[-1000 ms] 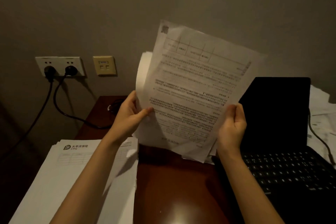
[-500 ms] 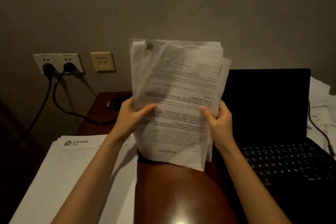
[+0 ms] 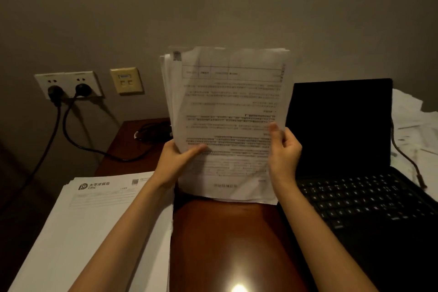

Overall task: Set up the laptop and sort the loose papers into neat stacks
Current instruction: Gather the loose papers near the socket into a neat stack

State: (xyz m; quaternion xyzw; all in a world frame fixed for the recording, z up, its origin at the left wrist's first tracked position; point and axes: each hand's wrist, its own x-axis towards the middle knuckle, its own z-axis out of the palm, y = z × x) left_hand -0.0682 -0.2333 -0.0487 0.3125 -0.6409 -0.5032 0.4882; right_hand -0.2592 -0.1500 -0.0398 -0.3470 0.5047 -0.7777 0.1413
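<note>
Gripped by the left hand (image 3: 176, 161) and right hand (image 3: 285, 149), the paper sheaf (image 3: 227, 111), askew a second ago, now stands squared upright on the worktop (image 3: 227, 239), ready for stacking.

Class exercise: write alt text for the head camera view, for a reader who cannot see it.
Two bare hands, left hand and right hand, hold a sheaf of white printed papers upright over a glossy brown wooden desk. An open black laptop sits right; a flat stack of white forms lies left.
</note>
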